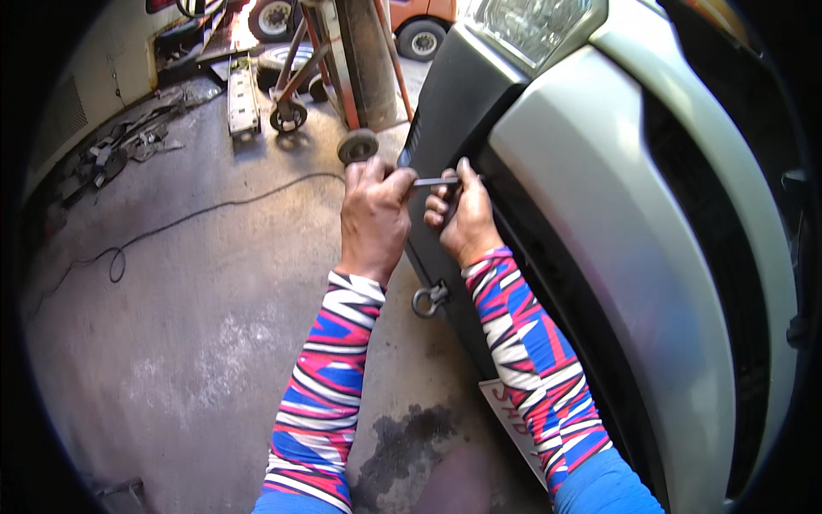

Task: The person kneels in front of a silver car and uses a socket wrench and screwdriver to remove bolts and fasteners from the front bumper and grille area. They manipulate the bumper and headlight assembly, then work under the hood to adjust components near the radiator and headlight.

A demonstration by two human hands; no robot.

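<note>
Both of my hands meet at the dark front bumper (467, 86) of a silver vehicle. A thin grey metal rod (433, 182), perhaps a screwdriver shaft, runs level between them. My left hand (375, 210) is closed around its left end, and the fist hides whatever handle is there. My right hand (467, 210) is closed at the rod's right end, thumb up along it and fingers curled beneath. Just past that thumb is the dark gap between the bumper and the silver panel (582, 163). What the rod's tip touches, I cannot make out.
Below my hands a metal tow shackle (428, 298) sticks out of the bumper, with a licence plate (514, 428) farther down. A black cable (197, 210) crosses the concrete floor. Wheeled red stands (295, 86) and scrap metal (128, 141) lie beyond. A dark stain (402, 445) marks the floor.
</note>
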